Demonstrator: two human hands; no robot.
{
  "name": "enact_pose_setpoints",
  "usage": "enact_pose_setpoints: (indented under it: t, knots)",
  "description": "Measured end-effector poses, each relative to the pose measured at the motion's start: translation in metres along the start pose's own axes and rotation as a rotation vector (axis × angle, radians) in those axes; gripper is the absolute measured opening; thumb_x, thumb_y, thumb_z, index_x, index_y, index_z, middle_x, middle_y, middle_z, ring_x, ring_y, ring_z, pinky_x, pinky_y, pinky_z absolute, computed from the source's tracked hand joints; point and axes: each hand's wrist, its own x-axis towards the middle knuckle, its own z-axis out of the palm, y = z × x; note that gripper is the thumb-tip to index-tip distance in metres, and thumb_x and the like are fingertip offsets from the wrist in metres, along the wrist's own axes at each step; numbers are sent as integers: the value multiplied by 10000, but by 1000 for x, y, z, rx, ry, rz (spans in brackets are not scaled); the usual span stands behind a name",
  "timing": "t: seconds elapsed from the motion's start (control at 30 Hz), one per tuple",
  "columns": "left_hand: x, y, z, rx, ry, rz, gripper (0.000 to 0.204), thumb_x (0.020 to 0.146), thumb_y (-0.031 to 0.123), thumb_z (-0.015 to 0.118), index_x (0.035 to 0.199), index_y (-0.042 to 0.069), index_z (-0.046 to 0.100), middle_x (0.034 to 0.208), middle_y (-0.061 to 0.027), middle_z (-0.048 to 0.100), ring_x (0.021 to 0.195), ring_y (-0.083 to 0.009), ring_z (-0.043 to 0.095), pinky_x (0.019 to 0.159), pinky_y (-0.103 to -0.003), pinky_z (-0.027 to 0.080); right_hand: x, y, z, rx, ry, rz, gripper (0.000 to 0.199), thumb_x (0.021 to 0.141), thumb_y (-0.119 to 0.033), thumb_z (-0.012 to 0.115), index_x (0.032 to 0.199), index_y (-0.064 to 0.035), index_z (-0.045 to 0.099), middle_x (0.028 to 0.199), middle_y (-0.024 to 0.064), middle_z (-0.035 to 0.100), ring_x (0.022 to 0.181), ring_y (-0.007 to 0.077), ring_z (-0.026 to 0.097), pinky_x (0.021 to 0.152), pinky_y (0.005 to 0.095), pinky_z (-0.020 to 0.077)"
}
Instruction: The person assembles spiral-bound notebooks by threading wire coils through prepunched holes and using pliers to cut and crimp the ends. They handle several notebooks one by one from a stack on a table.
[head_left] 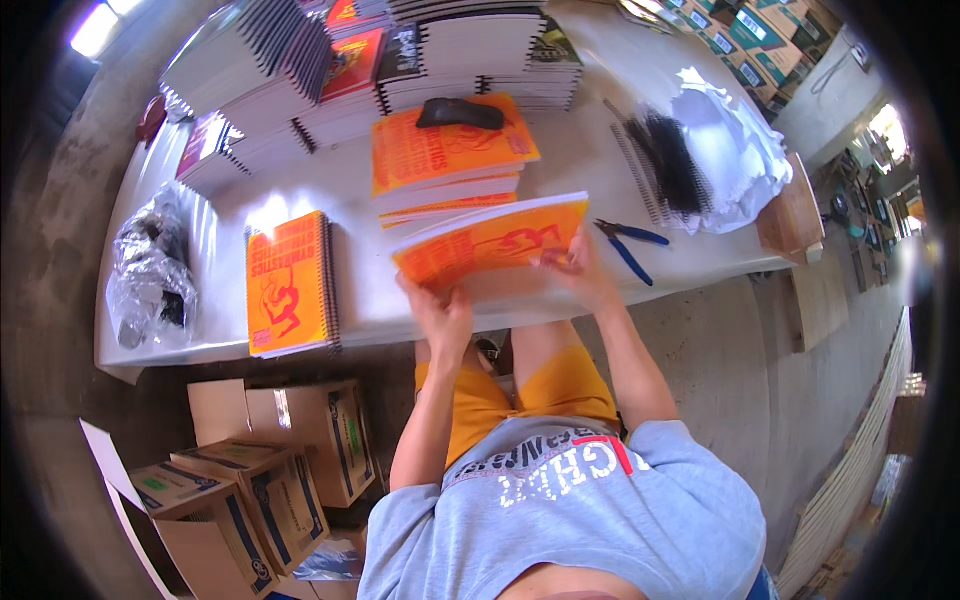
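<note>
Orange booklet [490,243], with a red figure printed on its cover, is held tilted above the near edge of the white surface [370,290]. The left hand [440,312] grips its lower left corner with fingers clenched on the cover, and the right hand [580,272] has its fingers closed on the right edge. Just behind it stands a stack of orange booklets [450,165] with a black object [460,113] lying on top (what it is cannot be told). To the left a spiral-bound orange book [290,285] lies flat near the edge, and further left sits a crumpled clear plastic bag [150,270]. Blue-handled pliers [628,245] lie just beside the right hand, with black binding coils [665,160] and white crumpled paper [735,145] beyond them. Tall stacks of bound books [300,70] line the far side. Cardboard boxes [270,470] stand on the floor below the left side of the surface.
</note>
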Motion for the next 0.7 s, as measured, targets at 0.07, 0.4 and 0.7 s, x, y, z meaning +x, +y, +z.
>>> enact_pose_setpoints:
  t: [0.07, 0.4, 0.7]
  knots:
    - [-8, 10, 0, -112, 44, -58, 721, 728, -107, 476, 1380, 13, 192, 1246, -129, 399, 1054, -186, 464, 898, -278, 390, -11, -15, 4, 59, -118, -122, 635, 775, -36, 684, 1287, -50, 309, 1213, 89, 479, 984, 146, 563, 769, 260, 515]
    - [17, 106, 22, 742, 138, 523, 663, 789, 250, 679, 1333, 102, 331, 1116, -103, 499, 1207, -271, 393, 1050, -532, 156, -17, 12, 15, 2, -122, 137, 664, 749, -50, 698, 1308, -63, 340, 1193, 79, 516, 1010, 191, 564, 786, 321, 511]
    - [18, 93, 33, 729, -176, 621, 209, 781, 267, 657, 986, 231, 637, 869, -17, 491, 935, -207, 499, 1067, -529, 56, 110, -15, -153, -766, 293, -25, 470, 750, -189, 673, 1166, -45, 510, 1093, 150, 586, 966, 267, 590, 861, 362, 452]
